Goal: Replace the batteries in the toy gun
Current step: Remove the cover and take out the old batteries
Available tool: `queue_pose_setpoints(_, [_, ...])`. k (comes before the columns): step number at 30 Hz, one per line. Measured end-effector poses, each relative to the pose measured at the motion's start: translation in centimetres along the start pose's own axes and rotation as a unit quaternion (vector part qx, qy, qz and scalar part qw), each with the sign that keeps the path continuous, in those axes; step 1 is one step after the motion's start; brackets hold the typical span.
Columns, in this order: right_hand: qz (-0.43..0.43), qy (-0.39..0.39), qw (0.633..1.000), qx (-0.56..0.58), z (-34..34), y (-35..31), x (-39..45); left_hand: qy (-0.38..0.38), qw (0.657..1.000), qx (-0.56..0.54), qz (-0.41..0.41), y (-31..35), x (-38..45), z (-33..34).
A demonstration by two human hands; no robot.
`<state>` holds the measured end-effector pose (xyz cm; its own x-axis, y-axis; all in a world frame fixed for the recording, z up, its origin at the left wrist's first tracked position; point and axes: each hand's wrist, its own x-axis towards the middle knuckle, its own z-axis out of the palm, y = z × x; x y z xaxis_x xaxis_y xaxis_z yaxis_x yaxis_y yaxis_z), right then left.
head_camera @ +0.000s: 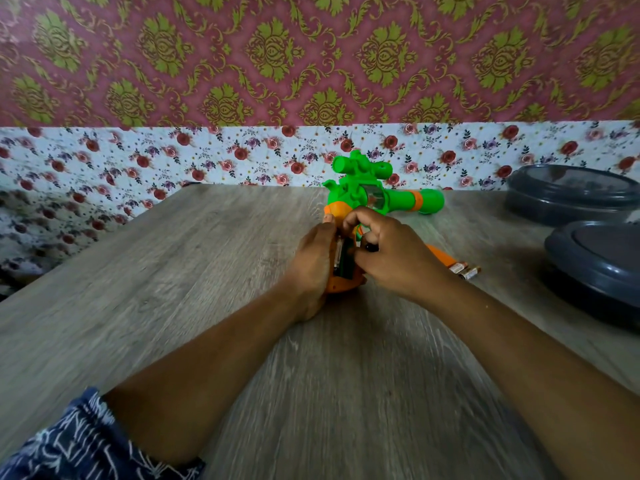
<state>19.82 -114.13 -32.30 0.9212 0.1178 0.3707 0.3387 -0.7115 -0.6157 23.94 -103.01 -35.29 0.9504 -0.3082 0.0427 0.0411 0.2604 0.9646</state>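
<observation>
A green and orange toy gun (372, 192) stands on the wooden table (207, 271), barrel pointing right, its orange grip toward me. My left hand (311, 261) holds the left side of the grip. The battery compartment (344, 259) in the grip lies open between my hands. My right hand (391, 251) has its fingers curled at the compartment's right edge, pinching a small dark item that is too blurred to identify. Two loose batteries (465, 270) lie on the table to the right, next to an orange piece (441, 258) partly hidden behind my right hand.
Two dark grey lidded containers (571, 195) (599, 268) sit at the table's right side. A floral cloth (104, 168) runs along the table's back and left edges, with a patterned wall behind it.
</observation>
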Motion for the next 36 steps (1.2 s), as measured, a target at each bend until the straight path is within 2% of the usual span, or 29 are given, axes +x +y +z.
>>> queue_pose_setpoints(3, [0.003,0.007,1.000,0.027,-0.5,-0.1,0.1,-0.003,1.000,0.008,0.006,-0.2,0.0,0.1])
queue_pose_setpoints(8, [0.000,0.086,0.994,0.065,-0.2,-0.3,-0.1,-0.007,1.000,0.011,-0.005,0.1,-0.1,-0.1])
queue_pose_setpoints(13, [0.063,0.088,0.990,0.089,-1.9,-1.0,0.2,-0.024,1.000,0.009,-0.001,0.4,-0.4,0.0])
queue_pose_setpoints(16, [0.143,0.092,0.981,0.090,-5.8,-0.4,-0.1,-0.021,1.000,-0.011,0.005,0.5,-0.5,-0.1])
queue_pose_setpoints(18, [0.216,0.088,0.972,0.043,-8.0,0.8,-0.5,-0.022,1.000,-0.017,0.011,0.4,-0.5,-0.1])
queue_pose_setpoints(21, [0.330,0.033,0.943,-0.029,-9.4,2.3,-1.0,-0.017,0.999,-0.018,0.024,0.4,-0.5,0.0])
queue_pose_setpoints(25, [0.399,-0.024,0.913,-0.084,-9.8,3.5,-1.6,-0.016,0.999,-0.021,0.030,0.2,-0.5,-0.2])
queue_pose_setpoints(28, [0.427,-0.032,0.894,-0.134,-9.6,4.7,-1.7,-0.016,0.999,-0.017,0.031,0.0,-0.3,-0.2])
queue_pose_setpoints(32, [0.418,-0.002,0.885,-0.206,-9.1,6.1,-1.3,0.016,1.000,0.001,0.024,-0.3,0.1,0.0])
queue_pose_setpoints(36, [0.399,0.001,0.886,-0.238,-8.9,6.0,-1.6,0.087,0.990,0.110,0.014,-0.2,0.7,-0.3])
